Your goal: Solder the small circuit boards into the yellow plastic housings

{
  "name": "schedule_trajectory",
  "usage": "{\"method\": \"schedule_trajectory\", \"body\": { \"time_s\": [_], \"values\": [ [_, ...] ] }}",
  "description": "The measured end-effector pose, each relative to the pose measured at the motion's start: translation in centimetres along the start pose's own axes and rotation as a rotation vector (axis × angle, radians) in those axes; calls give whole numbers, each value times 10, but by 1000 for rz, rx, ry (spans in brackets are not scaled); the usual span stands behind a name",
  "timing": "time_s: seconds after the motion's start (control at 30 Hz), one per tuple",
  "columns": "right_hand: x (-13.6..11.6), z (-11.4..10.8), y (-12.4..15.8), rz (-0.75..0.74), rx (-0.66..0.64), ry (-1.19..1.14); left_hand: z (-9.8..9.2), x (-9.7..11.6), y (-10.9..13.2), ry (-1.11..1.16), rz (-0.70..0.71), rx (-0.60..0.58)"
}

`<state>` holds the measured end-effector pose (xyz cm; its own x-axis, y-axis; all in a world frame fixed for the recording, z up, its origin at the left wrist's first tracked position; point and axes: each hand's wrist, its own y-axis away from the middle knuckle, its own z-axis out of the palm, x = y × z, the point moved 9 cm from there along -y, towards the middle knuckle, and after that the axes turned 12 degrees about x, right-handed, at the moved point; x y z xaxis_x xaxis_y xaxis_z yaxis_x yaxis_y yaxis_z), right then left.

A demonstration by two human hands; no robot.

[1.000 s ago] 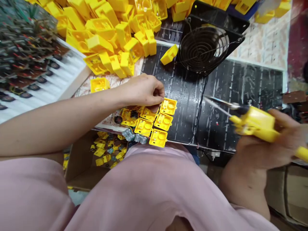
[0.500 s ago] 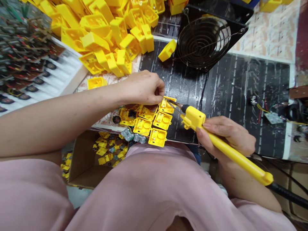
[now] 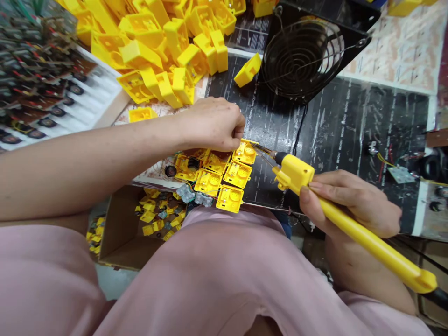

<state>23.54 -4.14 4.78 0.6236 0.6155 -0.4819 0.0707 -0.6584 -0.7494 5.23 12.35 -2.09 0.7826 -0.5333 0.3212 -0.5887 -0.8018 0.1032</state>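
Note:
My right hand (image 3: 357,200) is wrapped round a yellow soldering iron (image 3: 367,240), its tip pointing left over the right edge of the uppermost small yellow housing (image 3: 246,151). Whether the tip touches the housing I cannot tell. Closed fingers of my left hand (image 3: 224,123) rest at that housing's upper left; what they pinch is hidden. Below it lie more open yellow housings (image 3: 237,174) with metal contacts and round speaker grilles, set edge to edge. Grey-green switch parts (image 3: 203,199) on thin wires lie at the table's front edge, and a small black round part (image 3: 170,171) sits left of the housings.
A heap of yellow cases (image 3: 143,51) lies at the back left. A black fan (image 3: 303,56) stands at the back. White foam trays (image 3: 105,88) hold wired boards at left. A cardboard box (image 3: 122,228) of yellow parts is below the table edge. A wired board (image 3: 401,174) lies right.
My right hand has drawn the soldering iron to the right and slightly down, its tip moving away from my left fingers. My left hand stays closed beside the same housing. The view has shifted slightly.

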Motion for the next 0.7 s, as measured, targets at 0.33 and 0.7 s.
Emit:
{"method": "schedule_trajectory", "body": {
  "time_s": [0.33,0.7],
  "values": [
    [8,-7,16,-12,248,23,-33,4,9,-6,-13,137],
    [19,-18,29,90,348,79,-36,-55,89,-143,30,175]
  ]
}}
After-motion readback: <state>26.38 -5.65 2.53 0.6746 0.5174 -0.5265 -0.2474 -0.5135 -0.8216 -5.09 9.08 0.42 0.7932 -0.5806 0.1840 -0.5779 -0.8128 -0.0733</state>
